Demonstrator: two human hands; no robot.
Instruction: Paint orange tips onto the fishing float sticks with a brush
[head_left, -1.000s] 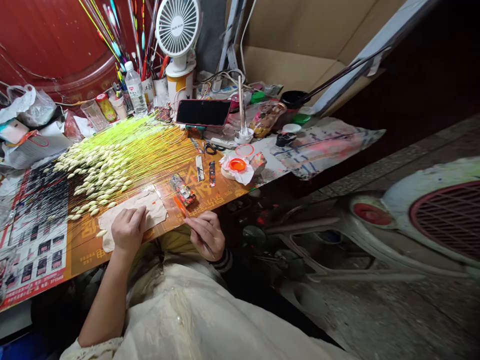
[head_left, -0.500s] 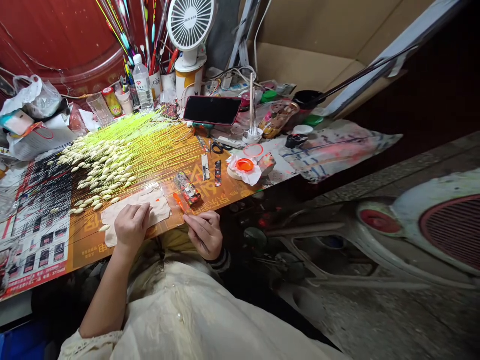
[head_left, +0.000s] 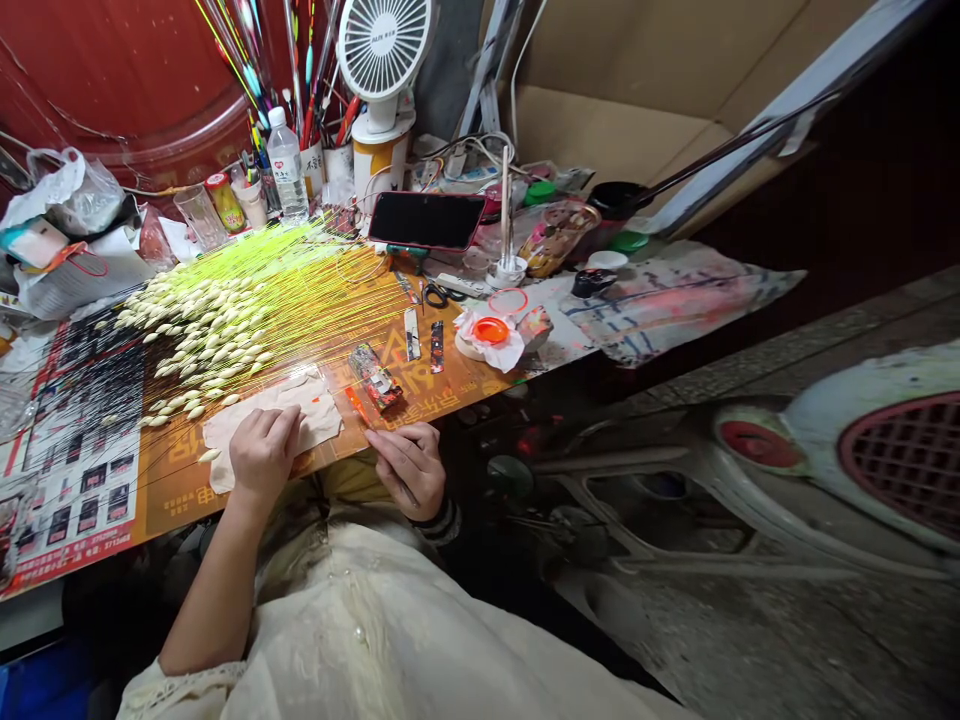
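My left hand (head_left: 262, 450) is closed, knuckles up, over a pale cloth (head_left: 319, 418) at the table's front edge. Whatever lies in its fingers is hidden. Just left of it is a cream, oval fishing float (head_left: 209, 456); whether its thin stem runs into the hand cannot be made out. My right hand (head_left: 411, 465) hovers at the edge with thumb and fingertips pinched together, on something too fine to name. Beyond those fingertips an orange streak or strip (head_left: 356, 404) lies beside a paint-smeared block (head_left: 375, 377). Several more fishing floats (head_left: 214, 325) with yellow-green stems are heaped at the left.
An orange paint dish (head_left: 490, 331) sits on white tissue to the right. Scissors (head_left: 435, 294), a phone (head_left: 426, 219) on a stand, a white fan (head_left: 382, 45) and a water bottle (head_left: 285, 165) stand farther back. A scooter (head_left: 825, 440) is beyond the table at right.
Both hands keep nearly the same pose and place. Only a very slight shift of the camera view shows.
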